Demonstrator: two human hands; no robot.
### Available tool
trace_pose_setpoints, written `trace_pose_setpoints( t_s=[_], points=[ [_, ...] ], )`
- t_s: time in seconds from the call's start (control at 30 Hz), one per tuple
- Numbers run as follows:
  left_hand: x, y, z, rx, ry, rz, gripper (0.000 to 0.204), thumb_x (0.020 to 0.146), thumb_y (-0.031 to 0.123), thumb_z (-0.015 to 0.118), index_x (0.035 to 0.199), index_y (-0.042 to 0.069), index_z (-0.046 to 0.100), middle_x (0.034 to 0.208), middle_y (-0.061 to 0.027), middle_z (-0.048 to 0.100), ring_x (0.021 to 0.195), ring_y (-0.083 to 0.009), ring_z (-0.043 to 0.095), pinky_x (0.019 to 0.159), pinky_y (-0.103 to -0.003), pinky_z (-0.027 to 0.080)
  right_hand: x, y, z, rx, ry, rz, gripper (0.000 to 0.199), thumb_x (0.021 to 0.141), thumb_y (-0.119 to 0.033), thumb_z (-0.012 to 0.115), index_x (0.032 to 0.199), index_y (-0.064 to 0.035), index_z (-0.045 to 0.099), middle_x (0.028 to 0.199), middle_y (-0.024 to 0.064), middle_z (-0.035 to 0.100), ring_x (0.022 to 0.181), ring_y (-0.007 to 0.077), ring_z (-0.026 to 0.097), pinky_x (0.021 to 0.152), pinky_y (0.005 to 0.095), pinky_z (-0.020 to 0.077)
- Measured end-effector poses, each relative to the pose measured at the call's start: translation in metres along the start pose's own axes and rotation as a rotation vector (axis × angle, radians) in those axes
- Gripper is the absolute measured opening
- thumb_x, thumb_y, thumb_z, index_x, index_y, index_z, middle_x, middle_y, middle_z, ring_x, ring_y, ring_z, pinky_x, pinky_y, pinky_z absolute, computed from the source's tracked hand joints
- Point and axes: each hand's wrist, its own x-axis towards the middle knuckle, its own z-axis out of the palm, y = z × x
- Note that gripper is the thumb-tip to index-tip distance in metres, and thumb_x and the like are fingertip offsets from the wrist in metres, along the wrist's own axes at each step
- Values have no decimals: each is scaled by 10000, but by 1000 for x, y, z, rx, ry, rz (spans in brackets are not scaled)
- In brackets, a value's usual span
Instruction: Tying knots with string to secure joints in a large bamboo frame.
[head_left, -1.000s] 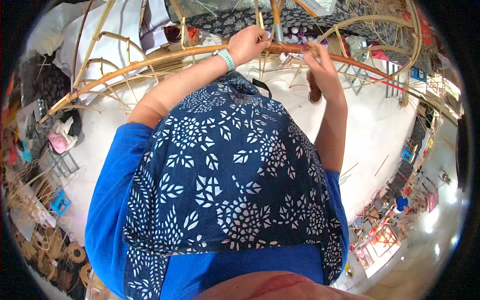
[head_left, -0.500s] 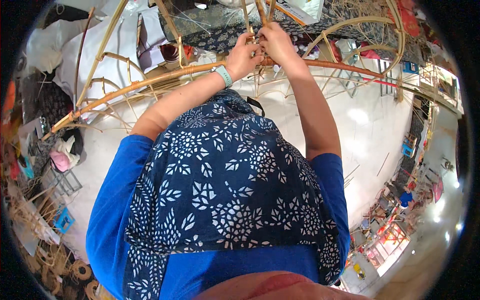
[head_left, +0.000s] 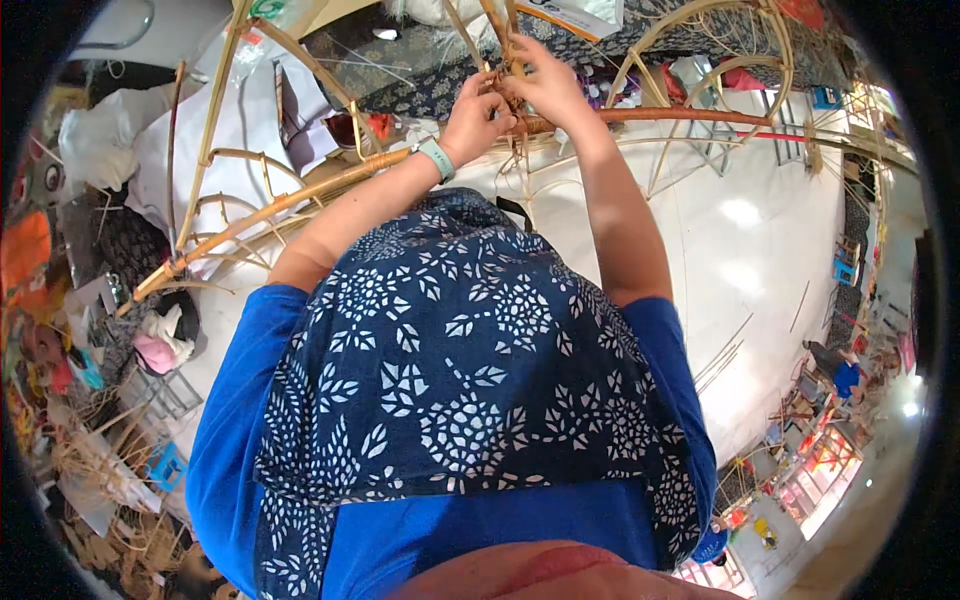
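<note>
Holding bamboo frame point(head_left: 650, 114) at bound joint point(head_left: 512, 98): right hand point(head_left: 552, 88), fingers closed on it; left hand point(head_left: 474, 122), fingers curled alongside, grip unclear. Joint between both hands, near dark floral cloth's point(head_left: 425, 65) edge.

From the apron point(head_left: 440, 330), the left hand point(head_left: 478, 125) and right hand point(head_left: 550, 88) meet at 12 o'clock, at the uprights' point(head_left: 495, 22) foot. Beneath them the pole point(head_left: 680, 114) spans 9 to 2. Beyond it, a sheet point(head_left: 185, 150) lies at 10. A bundle point(head_left: 165, 345) lies at 9, a stool point(head_left: 167, 467) past 8; sticks point(head_left: 722, 360) at 3 on the floor point(head_left: 720, 235).
</note>
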Motion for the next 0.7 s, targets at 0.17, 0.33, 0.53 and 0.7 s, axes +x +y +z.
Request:
trace_pose_setpoints(
  t_s=[0.17,0.33,0.53,0.7],
  points=[
    [-1,11,-10,88,-23,-12,154,655,97,713,684,43,572,1216,-212,432,1090,-362,467,910,-389,400,-109,45,-21,394,507,456,314,831,-28,541,1139,16,495,1003,81,605,851,127,594,729,267,502],
    [2,18,-25,114,-78,-2,148,668,91,711,690,58,568,1274,-226,409,1073,-370,481,892,-380,417,-99,82,54,1019,314,485,383,862,-89,521,1229,-5,453,1113,74,554,958,146,560,801,294,486],
    [8,29,-35,379,-139,136,171,662,77,713,720,51,555,1288,-232,392,1098,-378,448,911,-403,392,-39,74,77,1709,107,460,419,872,-153,523,1276,-87,438,1245,86,486,1084,220,523,850,353,489],
    [5,45,-33,261,-138,101,170,652,20,689,714,22,531,1227,-196,417,1023,-343,493,847,-380,428,-47,79,96,1958,119,418,444,854,-163,556,1274,-86,436,1218,108,511,1037,247,558,817,383,516]
  ],
)
